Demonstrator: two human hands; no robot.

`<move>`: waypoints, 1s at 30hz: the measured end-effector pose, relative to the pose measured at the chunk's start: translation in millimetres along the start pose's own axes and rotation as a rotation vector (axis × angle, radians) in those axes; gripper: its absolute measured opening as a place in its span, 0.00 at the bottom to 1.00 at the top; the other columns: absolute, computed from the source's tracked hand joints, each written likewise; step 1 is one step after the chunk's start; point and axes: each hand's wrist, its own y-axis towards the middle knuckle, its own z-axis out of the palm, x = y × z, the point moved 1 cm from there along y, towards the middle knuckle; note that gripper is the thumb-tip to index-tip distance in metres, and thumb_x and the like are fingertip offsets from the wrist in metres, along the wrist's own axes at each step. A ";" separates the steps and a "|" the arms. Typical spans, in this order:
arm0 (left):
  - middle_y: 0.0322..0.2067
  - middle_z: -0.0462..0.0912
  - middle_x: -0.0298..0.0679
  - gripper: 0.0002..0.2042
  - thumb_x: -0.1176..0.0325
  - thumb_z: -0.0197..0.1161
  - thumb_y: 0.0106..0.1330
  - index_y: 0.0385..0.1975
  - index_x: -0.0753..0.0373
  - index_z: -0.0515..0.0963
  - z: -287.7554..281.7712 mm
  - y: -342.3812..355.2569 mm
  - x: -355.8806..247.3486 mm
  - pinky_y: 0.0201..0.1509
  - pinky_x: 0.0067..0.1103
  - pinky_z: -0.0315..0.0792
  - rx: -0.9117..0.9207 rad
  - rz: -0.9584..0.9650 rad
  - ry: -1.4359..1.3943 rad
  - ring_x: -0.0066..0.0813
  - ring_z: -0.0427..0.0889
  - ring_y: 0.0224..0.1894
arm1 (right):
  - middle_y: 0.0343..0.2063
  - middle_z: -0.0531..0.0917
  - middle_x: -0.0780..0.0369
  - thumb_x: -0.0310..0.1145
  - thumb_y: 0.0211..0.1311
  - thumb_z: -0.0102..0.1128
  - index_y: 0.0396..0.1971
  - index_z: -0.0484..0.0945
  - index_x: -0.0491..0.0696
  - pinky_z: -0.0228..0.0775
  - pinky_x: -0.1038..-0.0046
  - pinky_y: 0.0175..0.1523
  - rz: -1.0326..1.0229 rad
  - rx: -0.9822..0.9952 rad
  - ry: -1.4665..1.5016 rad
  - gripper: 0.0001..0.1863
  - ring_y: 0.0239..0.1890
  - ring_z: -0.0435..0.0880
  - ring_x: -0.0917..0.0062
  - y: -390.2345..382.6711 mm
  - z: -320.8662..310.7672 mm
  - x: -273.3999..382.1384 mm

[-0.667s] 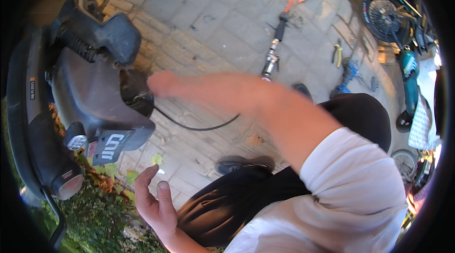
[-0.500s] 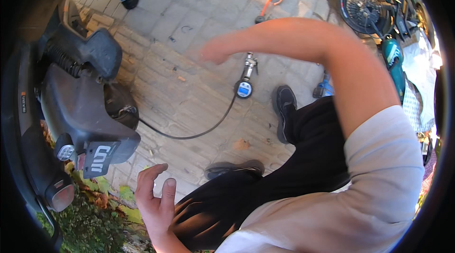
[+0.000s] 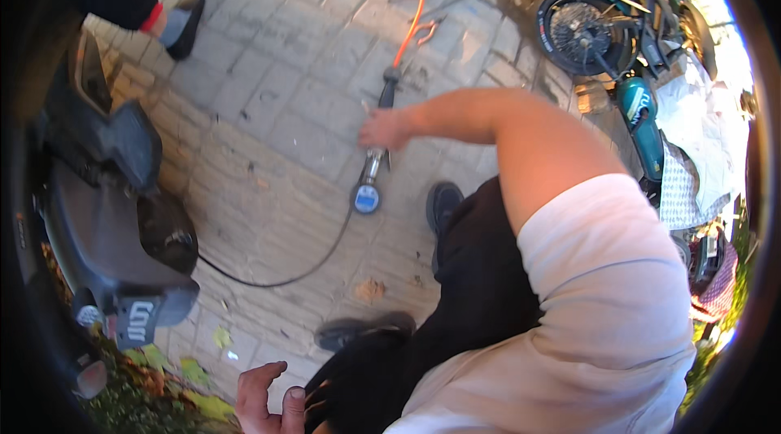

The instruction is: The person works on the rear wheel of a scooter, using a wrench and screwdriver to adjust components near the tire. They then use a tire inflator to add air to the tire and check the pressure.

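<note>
My right hand [image 3: 384, 130] is over the middle of a tire inflator gun [image 3: 373, 170] on the paving, its fingers curled round the body and partly hidden. The inflator's round gauge [image 3: 367, 199] with a blue display faces up, below the hand. From it a thin black hose [image 3: 281, 284] curves left to the wheel area of a dark scooter [image 3: 110, 226]. An orange air hose [image 3: 413, 17] joins the inflator's far end. My left hand [image 3: 264, 403] is at the lower edge by my knee, holding nothing, with thumb and fingers apart.
A person's shoe [image 3: 187, 23] and dark trouser leg are at the upper left. On the right stands a small motorcycle [image 3: 590, 31] with a spoked wheel, next to a teal bottle-shaped object [image 3: 641, 113]. Fallen leaves [image 3: 195, 373] and plants lie at the lower left.
My right hand has moved down onto the inflator, which keeps its place on the paving. The whole view has shifted, and my left hand sits lower in it, still open.
</note>
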 end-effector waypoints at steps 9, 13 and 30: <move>0.42 0.80 0.48 0.16 0.65 0.59 0.64 0.45 0.72 0.75 9.5 -5.6 -6.5 0.56 0.31 0.68 -0.031 -0.098 0.004 0.40 0.77 0.47 | 0.44 0.73 0.63 0.39 0.37 0.72 0.49 0.69 0.53 0.60 0.61 0.56 -0.051 -0.158 -0.029 0.34 0.53 0.69 0.70 -5.0 7.0 -7.2; 0.42 0.80 0.48 0.14 0.68 0.58 0.63 0.44 0.72 0.75 13.0 -8.6 -3.7 0.55 0.31 0.68 -0.020 -0.085 0.032 0.41 0.77 0.46 | 0.42 0.73 0.63 0.41 0.37 0.71 0.45 0.70 0.52 0.61 0.60 0.55 -0.150 -0.227 -0.023 0.31 0.51 0.71 0.68 -7.9 17.8 4.2; 0.48 0.78 0.47 0.20 0.60 0.59 0.66 0.52 0.67 0.74 4.0 -10.7 18.5 0.52 0.27 0.71 0.153 0.521 0.353 0.36 0.75 0.52 | 0.39 0.74 0.54 0.52 0.42 0.68 0.40 0.68 0.45 0.73 0.56 0.34 -0.147 -0.327 0.122 0.32 0.34 0.81 0.57 -8.2 -69.4 51.2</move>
